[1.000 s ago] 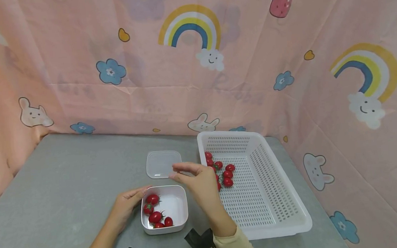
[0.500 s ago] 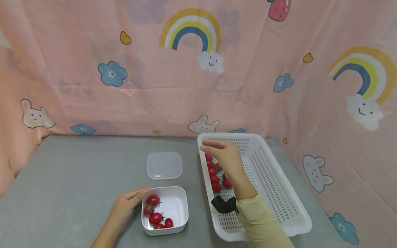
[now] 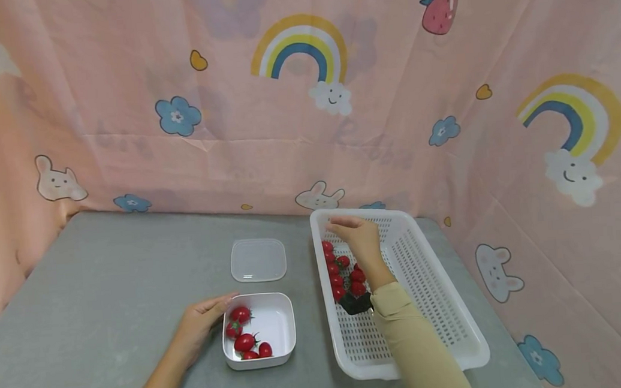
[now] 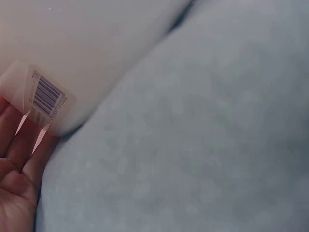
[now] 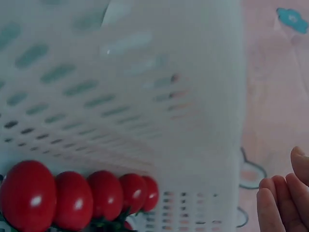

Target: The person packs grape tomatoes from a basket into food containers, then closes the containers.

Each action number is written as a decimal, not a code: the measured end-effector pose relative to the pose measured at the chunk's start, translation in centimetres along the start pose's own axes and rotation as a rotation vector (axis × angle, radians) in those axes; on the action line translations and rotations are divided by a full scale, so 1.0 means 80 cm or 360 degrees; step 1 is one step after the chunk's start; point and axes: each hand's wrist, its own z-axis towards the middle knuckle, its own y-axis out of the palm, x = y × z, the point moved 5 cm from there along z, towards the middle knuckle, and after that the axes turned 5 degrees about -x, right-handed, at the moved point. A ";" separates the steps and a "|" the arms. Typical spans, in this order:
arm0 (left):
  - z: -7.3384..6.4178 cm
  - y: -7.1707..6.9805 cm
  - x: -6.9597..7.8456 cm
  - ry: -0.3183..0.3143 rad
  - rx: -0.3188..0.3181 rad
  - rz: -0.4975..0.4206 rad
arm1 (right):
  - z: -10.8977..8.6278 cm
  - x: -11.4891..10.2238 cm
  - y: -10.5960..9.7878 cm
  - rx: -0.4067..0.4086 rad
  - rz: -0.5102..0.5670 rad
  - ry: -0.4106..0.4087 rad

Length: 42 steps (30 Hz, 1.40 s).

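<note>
My left hand [image 3: 197,322] rests against the left side of a white square box [image 3: 278,322]. In the left wrist view, its fairly straight fingers [image 4: 21,130] touch the box wall beside a barcode label [image 4: 48,99]. Inside the box, several small red cherry tomatoes [image 3: 244,343] lie along the left and front. My right hand [image 3: 365,241] hovers over the far left part of a white perforated basket [image 3: 452,292]. Its fingers [image 5: 270,208] look loosely extended, with the thumb apart and nothing visible between them. Below it are several cherry tomatoes [image 5: 105,195] along the basket's left wall.
A translucent flat lid [image 3: 259,261] lies on the grey table [image 3: 106,292] behind the box. The basket stands to the right of the box with a gap between them. A pink printed curtain [image 3: 221,158] hangs behind the table and on both sides.
My right hand has moved from above the lid and box, right and away, to over the basket's far left part. My left hand and the box have stayed in place.
</note>
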 end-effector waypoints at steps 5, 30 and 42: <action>0.001 -0.001 0.000 -0.0021 0.0010 0.0006 | 0.016 0.019 0.000 0.0028 -0.0035 0.0122; 0.001 -0.001 -0.002 -0.0012 -0.0020 -0.0023 | 0.058 0.081 0.018 -0.0101 -0.0132 0.0204; 0.001 0.000 -0.001 -0.0032 -0.0018 -0.0015 | 0.069 0.099 0.025 -0.0052 -0.0303 0.0210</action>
